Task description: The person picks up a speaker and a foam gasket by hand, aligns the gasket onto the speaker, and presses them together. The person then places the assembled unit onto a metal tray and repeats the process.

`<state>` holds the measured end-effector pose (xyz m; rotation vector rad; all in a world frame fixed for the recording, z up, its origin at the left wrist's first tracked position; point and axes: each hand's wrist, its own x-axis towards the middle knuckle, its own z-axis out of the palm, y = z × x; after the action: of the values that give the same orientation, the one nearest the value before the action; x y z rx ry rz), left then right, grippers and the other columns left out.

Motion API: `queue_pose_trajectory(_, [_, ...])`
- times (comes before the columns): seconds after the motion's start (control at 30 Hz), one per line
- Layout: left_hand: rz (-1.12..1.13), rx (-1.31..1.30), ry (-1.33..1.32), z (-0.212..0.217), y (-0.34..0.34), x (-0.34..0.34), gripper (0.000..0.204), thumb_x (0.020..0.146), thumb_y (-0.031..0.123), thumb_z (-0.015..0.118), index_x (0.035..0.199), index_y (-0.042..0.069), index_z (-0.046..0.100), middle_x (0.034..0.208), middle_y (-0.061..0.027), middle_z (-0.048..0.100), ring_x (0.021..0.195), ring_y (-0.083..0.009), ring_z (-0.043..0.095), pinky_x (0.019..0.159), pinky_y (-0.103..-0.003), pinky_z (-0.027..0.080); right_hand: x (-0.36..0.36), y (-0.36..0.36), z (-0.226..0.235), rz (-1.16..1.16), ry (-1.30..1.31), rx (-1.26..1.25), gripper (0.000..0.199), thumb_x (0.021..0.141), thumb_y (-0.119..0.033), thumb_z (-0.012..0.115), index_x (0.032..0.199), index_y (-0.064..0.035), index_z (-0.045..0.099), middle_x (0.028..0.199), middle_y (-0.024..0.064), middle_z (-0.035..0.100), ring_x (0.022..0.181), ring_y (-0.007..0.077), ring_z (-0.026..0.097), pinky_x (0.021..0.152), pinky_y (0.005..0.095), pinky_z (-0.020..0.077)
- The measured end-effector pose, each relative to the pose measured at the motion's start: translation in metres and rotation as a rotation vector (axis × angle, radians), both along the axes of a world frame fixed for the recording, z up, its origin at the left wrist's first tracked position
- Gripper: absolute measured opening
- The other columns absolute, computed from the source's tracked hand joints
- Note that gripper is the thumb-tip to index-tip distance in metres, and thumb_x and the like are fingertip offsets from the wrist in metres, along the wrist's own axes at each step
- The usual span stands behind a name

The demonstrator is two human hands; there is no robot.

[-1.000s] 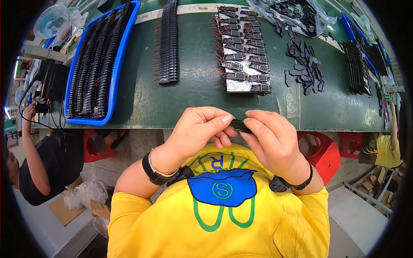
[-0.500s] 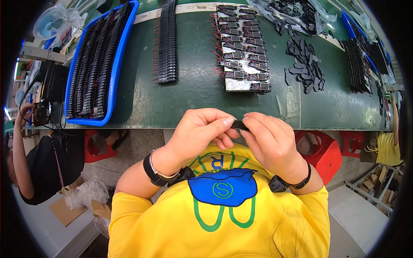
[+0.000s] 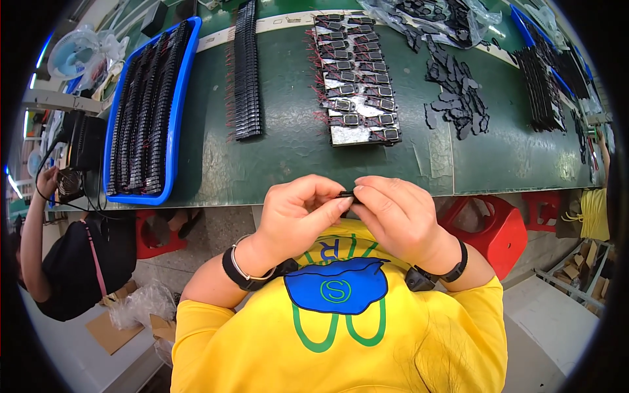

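Observation:
My left hand and my right hand meet just in front of the table's near edge. Between their fingertips is a small black plastic part, pinched from both sides. Fingers cover most of it, so its full shape is hidden. Straight ahead on the table lies a pale block bearing two columns of small black speaker modules with red wires. To its right spreads a loose pile of flat black pieces.
A long row of stacked black parts and a blue tray of similar rows stand left on the green table. More black strips lie far right. Red stools are under the edge. Another person's hand is at left.
Both hands have shifted slightly left, still pinching the black part, which has turned a little and shows less between the fingers. The whole view has tilted slightly.

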<state>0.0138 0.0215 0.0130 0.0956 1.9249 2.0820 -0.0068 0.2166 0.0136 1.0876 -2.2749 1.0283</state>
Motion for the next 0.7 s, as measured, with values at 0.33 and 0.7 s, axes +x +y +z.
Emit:
queue_pose_trajectory(0.33, [-0.028,-0.045,0.262,-0.006,-0.009,0.003,0.012,0.086,-0.002,0.065,0.097,-0.005,0.061,0.084,-0.0092,0.067,0.07,-0.0121,0.065,0.064,-0.022,0.053,-0.001,0.012,-0.002,0.169,-0.649,-0.282,0.027,0.075,-0.003,0.075,0.1,0.0009,0.065,0.082,0.012,0.066,0.067,0.0205,0.064,0.059,0.0264,0.0494])
queue_pose_trajectory(0.7, [-0.096,-0.304,0.763,-0.003,-0.009,-0.012,0.013,0.081,0.006,0.07,0.09,0.001,0.062,0.073,-0.0091,0.065,0.06,-0.0198,0.062,0.055,-0.027,0.047,-0.004,0.006,-0.013,0.214,-0.353,-0.326,0.019,0.077,0.001,0.071,0.094,-0.0008,0.062,0.078,0.0104,0.065,0.063,0.0225,0.062,0.053,0.0295,0.0467])
